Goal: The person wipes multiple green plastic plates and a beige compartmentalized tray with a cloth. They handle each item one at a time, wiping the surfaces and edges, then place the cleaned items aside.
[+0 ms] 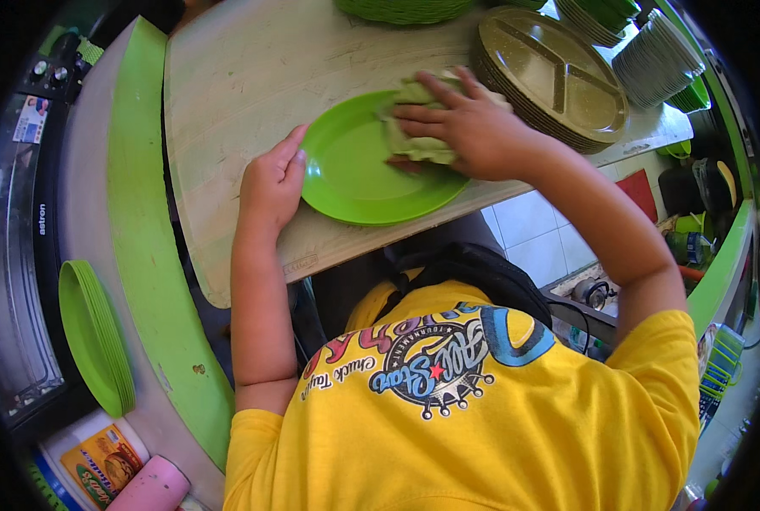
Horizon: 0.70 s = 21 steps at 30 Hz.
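A green oval plastic plate (354, 166) lies near the front edge of the wooden table (226, 96). My left hand (274, 182) grips its left rim, thumb on top. Spread over a crumpled pale green cloth (421, 144), my right hand (466, 128) presses it on the plate's upper right part. A reddish patch shows at the cloth's lower edge. Just right of the cloth stands a stack of brown divided plates (546, 76), and a stack of green woven plates (405, 9) is at the far edge of view.
More green oval plates (95, 338) are stacked on the left ledge (143, 211), beside a glass-fronted appliance (22, 255). A labelled tub (99, 460) and pink cylinder (153, 485) stand lower left. Grey stacked dishes (658, 57) are at the back right; a kettle (591, 294) sits below right.
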Motion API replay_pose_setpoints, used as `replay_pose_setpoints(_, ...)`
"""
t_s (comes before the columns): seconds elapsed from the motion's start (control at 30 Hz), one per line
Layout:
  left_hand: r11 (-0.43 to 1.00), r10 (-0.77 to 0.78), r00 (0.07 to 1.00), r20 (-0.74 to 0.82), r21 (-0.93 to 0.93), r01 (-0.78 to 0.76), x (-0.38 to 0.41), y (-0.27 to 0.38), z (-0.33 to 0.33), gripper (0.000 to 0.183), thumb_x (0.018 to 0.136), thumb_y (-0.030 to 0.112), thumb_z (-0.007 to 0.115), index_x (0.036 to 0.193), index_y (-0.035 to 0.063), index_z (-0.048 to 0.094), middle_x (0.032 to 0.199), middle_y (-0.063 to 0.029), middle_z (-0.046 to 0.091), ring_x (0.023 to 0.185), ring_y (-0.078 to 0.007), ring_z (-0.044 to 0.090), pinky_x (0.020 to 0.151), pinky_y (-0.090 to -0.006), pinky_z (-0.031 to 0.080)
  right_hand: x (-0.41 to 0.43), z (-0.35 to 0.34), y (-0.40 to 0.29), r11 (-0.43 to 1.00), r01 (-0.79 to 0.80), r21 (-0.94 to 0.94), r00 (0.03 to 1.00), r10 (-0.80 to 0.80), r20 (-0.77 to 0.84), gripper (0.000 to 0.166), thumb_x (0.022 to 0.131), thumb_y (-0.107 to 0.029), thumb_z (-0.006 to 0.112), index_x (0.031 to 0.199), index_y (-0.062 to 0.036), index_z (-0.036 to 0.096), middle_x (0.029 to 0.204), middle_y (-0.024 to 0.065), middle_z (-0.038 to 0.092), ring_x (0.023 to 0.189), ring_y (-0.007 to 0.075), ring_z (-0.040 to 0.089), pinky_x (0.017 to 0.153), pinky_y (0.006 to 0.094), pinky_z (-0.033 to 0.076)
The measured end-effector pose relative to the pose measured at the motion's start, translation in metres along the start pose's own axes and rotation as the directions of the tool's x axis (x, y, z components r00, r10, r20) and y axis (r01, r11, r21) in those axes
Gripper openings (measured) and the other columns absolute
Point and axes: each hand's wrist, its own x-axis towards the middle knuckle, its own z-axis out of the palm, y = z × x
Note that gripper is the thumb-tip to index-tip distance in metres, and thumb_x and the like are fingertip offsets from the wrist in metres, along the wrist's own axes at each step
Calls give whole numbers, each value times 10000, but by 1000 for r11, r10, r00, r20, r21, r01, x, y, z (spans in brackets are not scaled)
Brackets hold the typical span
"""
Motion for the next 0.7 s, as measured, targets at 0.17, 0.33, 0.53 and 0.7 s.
replay_pose_setpoints(0.17,999,-4,998,-68,45,7,0,-20,5,321,851,158,490,1156,125,585,909,-195,636,823,-280,641,724,-328,479,66,36,-59,987,147,58,947,-124,-295,599,748,-223,581,1319,-145,416,1433,72,302,1347,317,199,1060,565,155)
replay_pose_setpoints(0.33,995,-96,995,-35,-2,96,0,-3,0,315,853,156,495,1152,124,587,923,-179,642,841,-273,643,740,-320,480,16,5,-64,839,253,482,964,-262,-49,682,654,-132,657,1296,-120,430,1333,91,436,1314,259,293,1077,518,190)
replay_pose_setpoints(0.53,997,-71,997,-3,-32,71,3,-4,1,319,849,158,507,1157,122,584,907,-187,640,833,-267,645,730,-320,481,-22,-23,-12,993,-114,19,987,111,116,593,649,-160,670,1220,-183,513,1302,22,480,1321,261,276,1091,533,102)
replay_pose_setpoints(0.7,994,-113,992,-59,10,113,2,-2,0,326,838,169,520,1151,112,587,879,-196,639,806,-271,647,714,-323,483,47,23,-24,999,43,5,984,-42,-174,675,690,-207,651,1317,-156,408,1413,26,344,1348,327,193,1079,555,98)
